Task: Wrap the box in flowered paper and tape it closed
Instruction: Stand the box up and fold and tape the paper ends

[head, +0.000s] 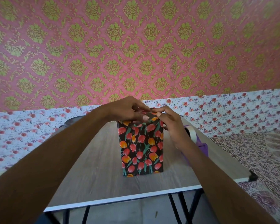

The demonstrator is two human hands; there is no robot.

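Both hands meet at the top of the box [141, 149]. The left hand [128, 110] comes in from the left with its fingers curled over the top edge. Its thumb lies flat on the folded paper [149, 127], so its grip is closed on the fold. The right hand [170, 125] pinches the same top fold between forefinger and thumb, its other fingers loosely bent down the box's right side. The fingertips of the two hands almost touch.

The box stands upright about midway across the desk [95, 167], between the near and far edges. It is tall and rectangular with crisp corners. The paper covers every side in view: glossy black, printed with red and orange tulips on green stems. At the top the paper is creased into flaps that slope inwards under the fingers.

Just to the right of the box, near the right edge of the desk, sits a purple tape dispenser [200, 146] holding a pale roll of tape [191, 135], partly hidden by the right wrist. A dark rounded object [71, 122] shows at the far left corner, too hidden to identify.

The desk top is pale grey wood grain with a white edge and thin black legs [173, 206]. Behind it the wall [136, 46] is pink with a green damask pattern, above a white band [233, 110] scattered with small red roses. A bed [268, 159] with a paisley cover lies beyond the right edge.
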